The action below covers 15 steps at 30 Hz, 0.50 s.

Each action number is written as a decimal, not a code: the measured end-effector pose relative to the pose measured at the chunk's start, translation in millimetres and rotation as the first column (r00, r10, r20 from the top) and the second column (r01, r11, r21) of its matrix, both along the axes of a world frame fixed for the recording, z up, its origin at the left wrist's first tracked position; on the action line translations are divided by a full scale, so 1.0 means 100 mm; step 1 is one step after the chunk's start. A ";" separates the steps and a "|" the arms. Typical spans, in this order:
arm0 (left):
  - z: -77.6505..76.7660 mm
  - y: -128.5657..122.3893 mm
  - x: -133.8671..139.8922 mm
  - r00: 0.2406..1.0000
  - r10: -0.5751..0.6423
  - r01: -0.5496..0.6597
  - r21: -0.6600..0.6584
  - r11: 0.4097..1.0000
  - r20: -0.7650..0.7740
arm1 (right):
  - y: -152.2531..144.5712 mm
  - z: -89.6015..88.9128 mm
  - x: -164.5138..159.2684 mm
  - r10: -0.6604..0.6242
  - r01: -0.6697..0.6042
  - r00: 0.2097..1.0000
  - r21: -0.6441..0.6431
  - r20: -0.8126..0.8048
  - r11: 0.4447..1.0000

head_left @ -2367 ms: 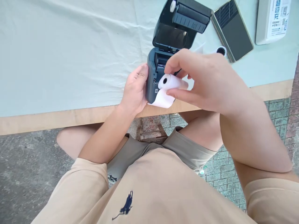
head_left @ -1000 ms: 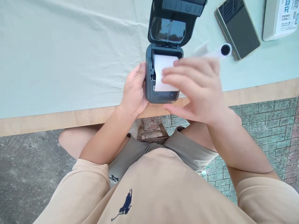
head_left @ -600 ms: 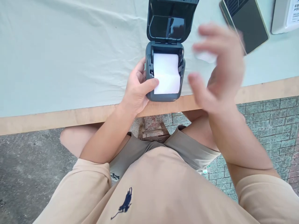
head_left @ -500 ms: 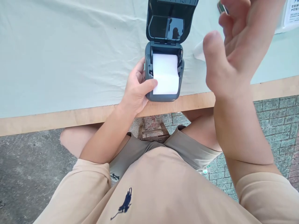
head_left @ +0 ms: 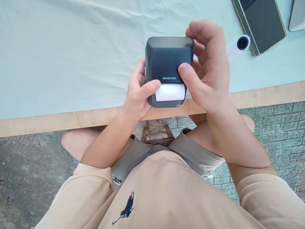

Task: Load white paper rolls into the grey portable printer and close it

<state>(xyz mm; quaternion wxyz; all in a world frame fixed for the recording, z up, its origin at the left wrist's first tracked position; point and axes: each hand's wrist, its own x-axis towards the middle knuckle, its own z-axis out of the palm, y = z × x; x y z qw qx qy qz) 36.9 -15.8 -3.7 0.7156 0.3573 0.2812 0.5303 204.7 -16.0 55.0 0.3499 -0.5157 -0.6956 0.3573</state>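
Observation:
My left hand (head_left: 140, 90) grips a dark label printer (head_left: 166, 60) from its left side, the thumb lying over the lower front edge by the paper. The printer's lid is down, with the NIIMBOT name on it facing me. A strip of white paper (head_left: 172, 92) sticks out below the lid. My right hand (head_left: 209, 63) is at the printer's right side, its thumb on the lid and its curled fingers around the upper right corner. The undersides of the printer and some fingertips are hidden.
To the right of my right hand lies a white tube-like roll (head_left: 242, 44) with a dark round end. It is beside a phone (head_left: 264, 25). Another pale device (head_left: 297, 16) is cut off at the right edge. The covered table (head_left: 71, 63) ends in a wooden edge (head_left: 95, 119) above my knees.
The printer's lid has swung down from open to closed over the paper roll. My right hand has come from the upper right down onto the printer, uncovering the phone. My left hand stays put.

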 end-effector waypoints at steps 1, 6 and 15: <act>0.00 -0.01 0.00 1.000 0.007 -0.007 -0.002 1.000 -0.010 | 0.00 -0.03 0.00 0.006 -0.011 0.997 -0.064 -0.080 0.998; -0.01 -0.03 0.01 1.000 0.013 -0.012 0.055 0.998 -0.028 | 0.03 -0.21 0.06 0.033 -0.119 0.946 -0.254 -0.321 0.960; 0.06 0.01 -0.01 0.999 -0.014 0.009 -0.103 0.995 -0.042 | 0.09 -0.24 0.05 -0.009 -0.127 0.922 -0.326 -0.386 0.937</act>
